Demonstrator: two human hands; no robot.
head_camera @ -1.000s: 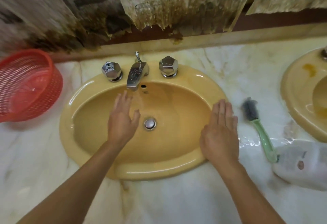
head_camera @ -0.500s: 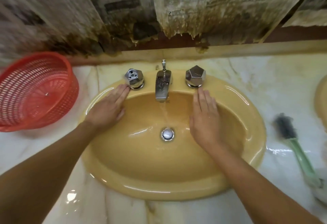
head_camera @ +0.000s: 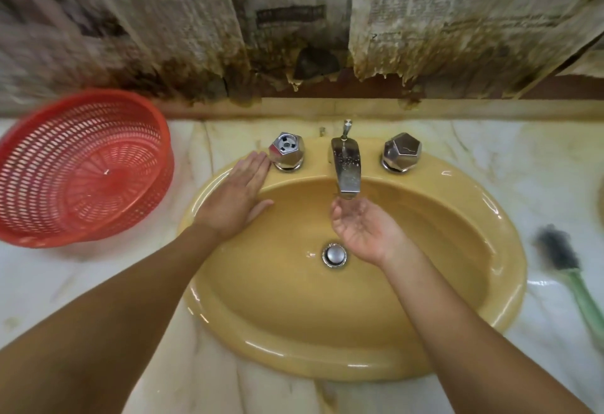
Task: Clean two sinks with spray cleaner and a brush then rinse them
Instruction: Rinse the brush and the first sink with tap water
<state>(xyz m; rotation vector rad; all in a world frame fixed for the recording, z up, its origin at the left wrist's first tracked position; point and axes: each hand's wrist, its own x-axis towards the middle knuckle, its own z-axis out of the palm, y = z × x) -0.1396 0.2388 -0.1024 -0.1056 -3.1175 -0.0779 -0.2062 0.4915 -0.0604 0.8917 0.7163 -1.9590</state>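
Fingers (head_camera: 343,214) of the right hand (head_camera: 366,234), flat on the back rim of the sink (head_camera: 327,364) half a second ago, now curl loosely upward, palm cupped under the spout (head_camera: 348,171) and gripping nothing. The left hand (head_camera: 235,198) lies flat, fingers straight, on the rim beside the left knob (head_camera: 287,152). Rinsing by hand appears under way; the brush (head_camera: 559,250) lies untouched on the tabletop (head_camera: 539,191), right of the sink.

Warm, fairly even light, with soft white glints on the sink (head_camera: 261,345) rim and wet counter (head_camera: 555,184). Motion blur smears the basket (head_camera: 81,168), left newspaper (head_camera: 98,21) and brush (head_camera: 559,250) — the edges bow with wide-angle distortion.
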